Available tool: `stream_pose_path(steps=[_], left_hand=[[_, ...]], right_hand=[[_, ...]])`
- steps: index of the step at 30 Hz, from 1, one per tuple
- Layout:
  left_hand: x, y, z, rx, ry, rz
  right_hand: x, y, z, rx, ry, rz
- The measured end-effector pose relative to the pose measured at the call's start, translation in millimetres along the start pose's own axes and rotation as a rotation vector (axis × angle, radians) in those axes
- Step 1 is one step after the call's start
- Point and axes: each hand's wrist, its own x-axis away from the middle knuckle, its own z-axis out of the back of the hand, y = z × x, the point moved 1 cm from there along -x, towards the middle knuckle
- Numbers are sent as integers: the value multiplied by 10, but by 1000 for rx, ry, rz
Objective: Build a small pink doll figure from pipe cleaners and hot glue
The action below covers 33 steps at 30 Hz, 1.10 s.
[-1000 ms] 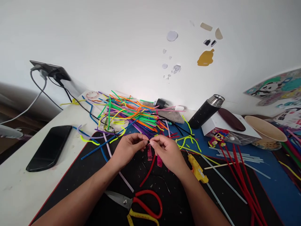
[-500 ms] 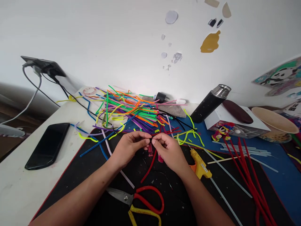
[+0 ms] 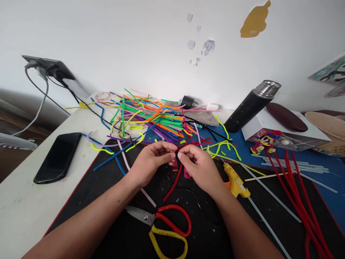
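My left hand (image 3: 151,163) and my right hand (image 3: 199,167) meet over the black mat (image 3: 102,190), thumbs and index fingers pinched. Between their fingertips is a small black piece (image 3: 176,153), too tiny to name. Just below the fingers, partly hidden, are a dark pink clear item (image 3: 174,166) and a bright pink item (image 3: 187,174). A red pipe cleaner (image 3: 172,190) runs down the mat beneath them. Nearer to me lie scissors (image 3: 147,217) with one red and one yellow handle. Right of my right hand rests a yellow glue gun (image 3: 235,181).
A heap of coloured pipe cleaners (image 3: 153,120) lies along the wall. A black phone (image 3: 58,158) rests at left. At right stand a black flask (image 3: 250,108), a white box (image 3: 285,133), a small colourful figure (image 3: 265,142), glue sticks (image 3: 299,167) and red pipe cleaners (image 3: 299,201).
The camera view has tilted down and shifted a little left, so the wall shapes sit higher and things at right sit further right. Both hands keep their pinch, with fingertips slightly shifted.
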Motion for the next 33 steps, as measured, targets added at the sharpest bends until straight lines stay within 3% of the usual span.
stream_pose_path(steps=[33], left_hand=[[7, 38, -6, 19, 24, -6]], right_hand=[[16, -21, 14, -75, -10, -2]])
